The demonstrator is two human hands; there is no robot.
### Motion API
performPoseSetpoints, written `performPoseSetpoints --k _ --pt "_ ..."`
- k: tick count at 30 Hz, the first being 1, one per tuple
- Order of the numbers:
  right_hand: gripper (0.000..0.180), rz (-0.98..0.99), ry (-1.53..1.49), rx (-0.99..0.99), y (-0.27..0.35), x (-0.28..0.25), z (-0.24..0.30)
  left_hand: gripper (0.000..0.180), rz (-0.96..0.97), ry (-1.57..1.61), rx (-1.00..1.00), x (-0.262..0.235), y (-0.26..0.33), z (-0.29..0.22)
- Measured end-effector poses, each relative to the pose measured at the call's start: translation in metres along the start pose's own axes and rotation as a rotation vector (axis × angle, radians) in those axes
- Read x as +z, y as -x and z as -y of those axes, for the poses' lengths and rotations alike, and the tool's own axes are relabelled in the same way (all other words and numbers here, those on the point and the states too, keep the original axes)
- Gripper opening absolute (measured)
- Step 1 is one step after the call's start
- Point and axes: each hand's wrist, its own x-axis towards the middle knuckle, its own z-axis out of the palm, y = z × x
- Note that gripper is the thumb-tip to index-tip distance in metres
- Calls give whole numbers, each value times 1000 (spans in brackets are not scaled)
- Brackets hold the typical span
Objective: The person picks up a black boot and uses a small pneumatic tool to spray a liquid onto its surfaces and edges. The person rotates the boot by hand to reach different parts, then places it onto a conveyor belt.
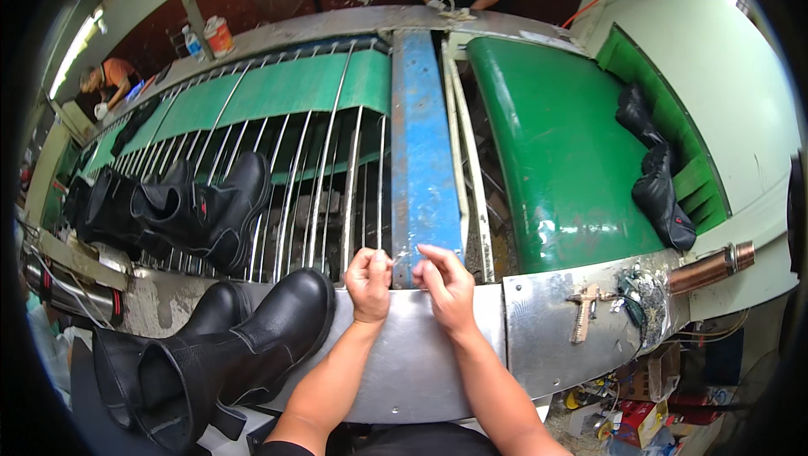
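My left hand [369, 283] is curled into a closed grip above the metal ledge, beside the blue crossbeam [419, 161]. A small pale bit seems to show at its fingertips, too small to name. Just to the right, my right hand [446, 285] has its fingers bent in toward the thumb, slightly blurred; anything in them is hidden. The hands are a short gap apart. Left of my left forearm, a pair of black leather boots [286, 321] lies on the ledge with the shafts toward me.
More black boots [223, 212] rest on the metal rollers [324, 161] at left. A green conveyor belt [555, 161] on the right carries dark footwear [661, 195] toward an opening. A spray gun [587, 309] lies on the right metal plate [539, 346]. Two other people work beyond.
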Motion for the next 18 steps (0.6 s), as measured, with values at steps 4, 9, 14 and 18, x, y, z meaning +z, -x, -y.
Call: performPoseSetpoints --k 4,9,14,18 --pt "22 -65 347 -93 41 -86 37 23 107 -90 -1 13 -12 -3" --pt "24 -286 628 -161 101 -171 52 22 221 -241 -113 80 -48 -18" --pt "39 -345 1227 -409 129 -204 76 25 353 -395 136 172 -160 -10" --pt "50 -389 1296 -222 124 -230 67 42 314 -534 222 220 -246 -3"
